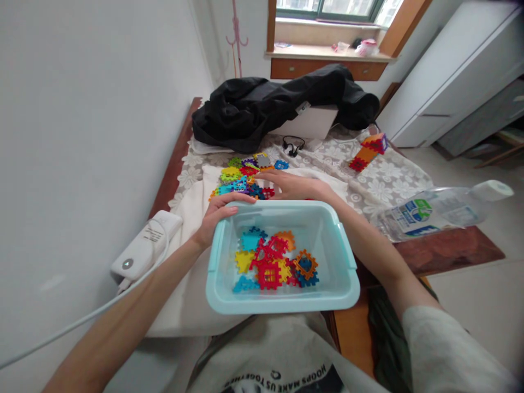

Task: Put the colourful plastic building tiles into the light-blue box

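Note:
A pale blue plastic bin (346, 254) rests on my lap at the table's near edge, holding several interlocking toy tiles (272, 259) in red, yellow, blue and orange. My left hand (221, 210) grips the bin's far left rim. My right hand (292, 184) reaches just beyond the bin's far rim, palm down with fingers spread, next to a pile of loose coloured tiles (245, 177) on the white cloth. Whether a tile sits under those fingers is hidden.
A black jacket (266, 106) covers a white box at the table's back. Black earphones (293, 146) and a small tile tower (368, 150) lie on the lace cloth. A plastic water bottle (438, 210) lies at the right edge. A white power strip (145, 248) sits at the left.

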Tool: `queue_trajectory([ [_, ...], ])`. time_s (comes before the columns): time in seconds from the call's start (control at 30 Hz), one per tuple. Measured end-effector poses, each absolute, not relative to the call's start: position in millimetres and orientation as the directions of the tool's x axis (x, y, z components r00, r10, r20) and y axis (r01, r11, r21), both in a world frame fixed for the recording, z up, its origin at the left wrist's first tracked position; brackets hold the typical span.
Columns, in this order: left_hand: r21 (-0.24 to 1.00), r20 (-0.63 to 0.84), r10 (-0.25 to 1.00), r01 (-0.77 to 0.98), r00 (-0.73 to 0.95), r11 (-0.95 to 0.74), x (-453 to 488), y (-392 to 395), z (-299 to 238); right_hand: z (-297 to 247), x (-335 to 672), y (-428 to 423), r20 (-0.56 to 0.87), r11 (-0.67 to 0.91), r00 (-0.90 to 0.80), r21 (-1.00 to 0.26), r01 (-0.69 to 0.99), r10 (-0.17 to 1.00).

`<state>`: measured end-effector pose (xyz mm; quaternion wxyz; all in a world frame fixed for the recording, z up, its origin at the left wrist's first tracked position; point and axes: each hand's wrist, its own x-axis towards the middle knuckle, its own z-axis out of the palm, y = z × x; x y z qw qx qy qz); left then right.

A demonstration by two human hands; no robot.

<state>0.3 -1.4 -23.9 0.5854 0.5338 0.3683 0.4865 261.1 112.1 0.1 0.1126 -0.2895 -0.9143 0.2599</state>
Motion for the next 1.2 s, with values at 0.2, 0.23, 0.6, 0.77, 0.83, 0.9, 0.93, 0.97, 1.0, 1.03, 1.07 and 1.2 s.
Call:
queue_trajectory([
  [0.2,0.983,0.083,0.957,-0.183,0.278,-0.032,2,-2,-23,-1,256,104,-0.079,0.702,-0.827,-0.488,0.519,0.556],
  [0.23,0.982,0.080,0.957,-0.185,0.279,-0.028,2,-2,-23,-1,256,104,-0.071,0.690,-0.824,-0.509,0.514,0.562],
  [0.6,0.974,0.061,0.955,-0.227,0.291,0.006,3,-3,-22,-13,253,109,-0.002,0.699,-0.845,-0.561,0.443,0.534],
  [0.77,0.978,0.078,0.957,-0.206,0.281,-0.019,2,-3,-23,-12,252,108,0.019,0.694,-0.859,-0.598,0.401,0.512],
  [0.83,0.981,0.086,0.958,-0.191,0.272,-0.034,1,-3,-24,-11,252,106,-0.019,0.641,-0.833,-0.629,0.440,0.552],
  [0.9,0.980,0.087,0.960,-0.196,0.266,-0.035,1,-3,-24,-12,253,106,-0.046,0.608,-0.816,-0.643,0.466,0.576],
  [0.93,0.979,0.086,0.961,-0.199,0.263,-0.033,1,-3,-24,-12,253,106,-0.041,0.613,-0.818,-0.641,0.463,0.574],
  [0.97,0.979,0.085,0.962,-0.200,0.261,-0.032,1,-3,-24,-11,252,106,-0.029,0.629,-0.824,-0.631,0.454,0.566],
  [1.0,0.980,0.084,0.962,-0.196,0.260,-0.032,1,-3,-24,-11,251,107,-0.019,0.649,-0.829,-0.612,0.452,0.560],
  [1.03,0.981,0.083,0.963,-0.189,0.257,-0.035,1,-3,-24,-11,251,108,-0.019,0.667,-0.831,-0.586,0.460,0.556],
  [1.07,0.983,0.084,0.963,-0.181,0.255,-0.038,1,-3,-23,-10,250,110,-0.027,0.683,-0.830,-0.554,0.477,0.558],
  [1.2,0.984,0.095,0.960,-0.174,0.264,-0.049,1,-3,-22,-11,252,116,-0.016,0.704,-0.791,-0.446,0.553,0.611],
])
